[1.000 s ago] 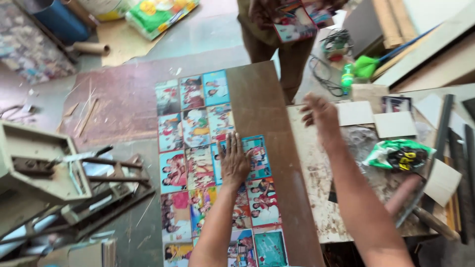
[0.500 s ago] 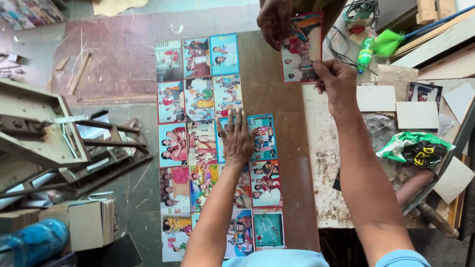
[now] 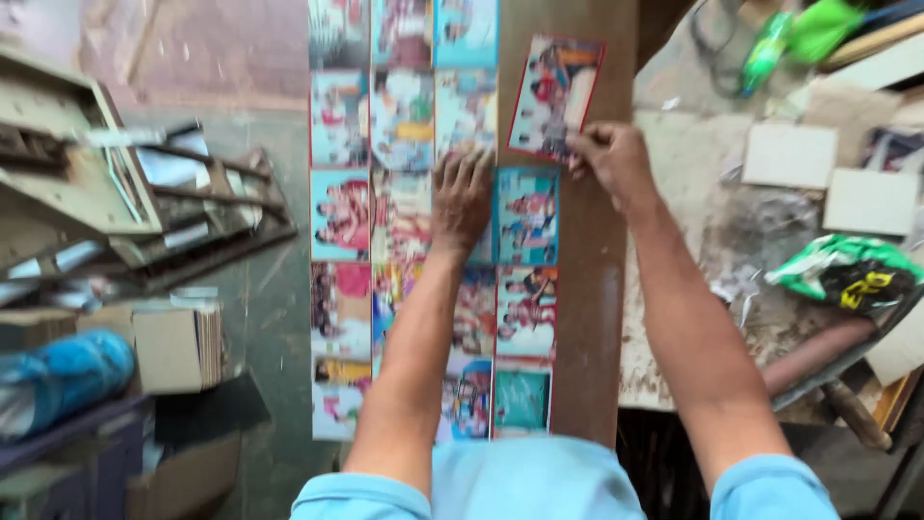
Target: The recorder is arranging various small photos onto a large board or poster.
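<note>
**One printed card held at the board's bare edge**

A long brown wooden board (image 3: pixel 587 289) carries a grid of glossy rectangular picture cards (image 3: pixel 404 193), laid edge to edge in three columns, each printed in bright reds, blues and yellows. The board's right strip is bare, smooth wood.

The left hand (image 3: pixel 460 197) lies flat and open, palm down, fingers spread across the cards in the middle of the grid. The right hand (image 3: pixel 611 164) is closed in a pinch on the lower right corner of a single red-bordered card (image 3: pixel 556 96). That card sits tilted, up and to the left of the right hand, over the bare wood just beside the top of the third column.

To the right, a pale, scuffed worktop (image 3: pixel 693 250) holds square off-white tiles (image 3: pixel 791 154) and a crumpled green and black plastic bag (image 3: pixel 847 274); what the bag holds cannot be made out. On the left, a stack of flat cardboard pieces (image 3: pixel 178 342) stands on the dusty floor.
</note>
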